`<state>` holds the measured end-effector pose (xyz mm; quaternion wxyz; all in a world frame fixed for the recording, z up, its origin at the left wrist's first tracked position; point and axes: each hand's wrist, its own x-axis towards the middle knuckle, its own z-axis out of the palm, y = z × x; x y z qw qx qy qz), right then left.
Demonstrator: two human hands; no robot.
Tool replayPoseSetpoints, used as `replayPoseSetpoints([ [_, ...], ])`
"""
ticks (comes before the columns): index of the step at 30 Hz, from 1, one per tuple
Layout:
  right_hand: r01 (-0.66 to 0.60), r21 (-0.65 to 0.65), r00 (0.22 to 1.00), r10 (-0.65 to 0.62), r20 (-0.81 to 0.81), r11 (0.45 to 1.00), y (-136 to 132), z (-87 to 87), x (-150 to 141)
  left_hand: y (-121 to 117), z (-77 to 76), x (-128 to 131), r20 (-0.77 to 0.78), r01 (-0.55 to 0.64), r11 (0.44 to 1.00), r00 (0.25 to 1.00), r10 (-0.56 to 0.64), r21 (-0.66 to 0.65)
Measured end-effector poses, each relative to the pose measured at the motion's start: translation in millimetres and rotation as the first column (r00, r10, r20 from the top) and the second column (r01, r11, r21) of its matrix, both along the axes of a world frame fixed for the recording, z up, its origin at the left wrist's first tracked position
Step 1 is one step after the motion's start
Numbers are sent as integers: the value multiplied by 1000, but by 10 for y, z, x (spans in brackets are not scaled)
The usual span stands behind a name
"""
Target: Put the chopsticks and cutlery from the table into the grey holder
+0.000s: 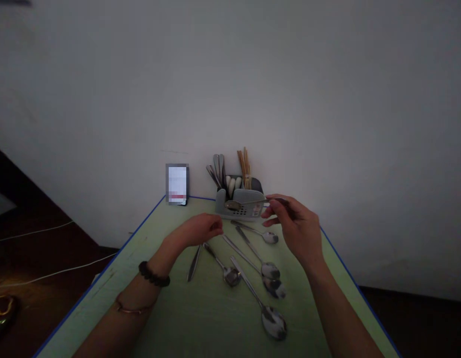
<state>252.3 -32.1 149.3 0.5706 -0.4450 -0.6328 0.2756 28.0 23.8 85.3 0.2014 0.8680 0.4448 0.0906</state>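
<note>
My right hand [295,223] pinches the handle of a metal spoon [233,205], held level with its bowl to the left, in front of a grey cutlery holder [219,205]. My left hand [200,229] is closed with curled fingers near the holder's lower left; what is in them, if anything, is hidden. Below it lies a metal handle [193,266], its upper end hidden by that hand. Between and below my hands, several spoons lie on the table, among them a large one [274,322] in front and a smaller one [270,237] near my right hand.
The holder bears metal cutlery [217,169], white-handled pieces [233,186] and wooden chopsticks [245,166]. A lit phone [177,184] leans against the wall [327,99] at the back left. The pale green table [170,318] has blue edges. White cables [54,273] run at the left.
</note>
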Motion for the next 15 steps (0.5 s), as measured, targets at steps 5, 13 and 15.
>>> replayPoseSetpoints([
  [5, -28, 114, 968, -2, 252, 993, 297, 263, -194, 0, -60, -73, -3, 14, 1000, 1000, -14, -4],
  [13, -37, 135, 617, -84, 783, 990, 806, 591, -520, 19, -201, -123, -214, -25, 996, 977, 5, -88],
  [15, -20, 117, 493, -92, 865, 993, 895, 615, -593, 25, -212, -119, -212, -26, 995, 977, 5, -93],
])
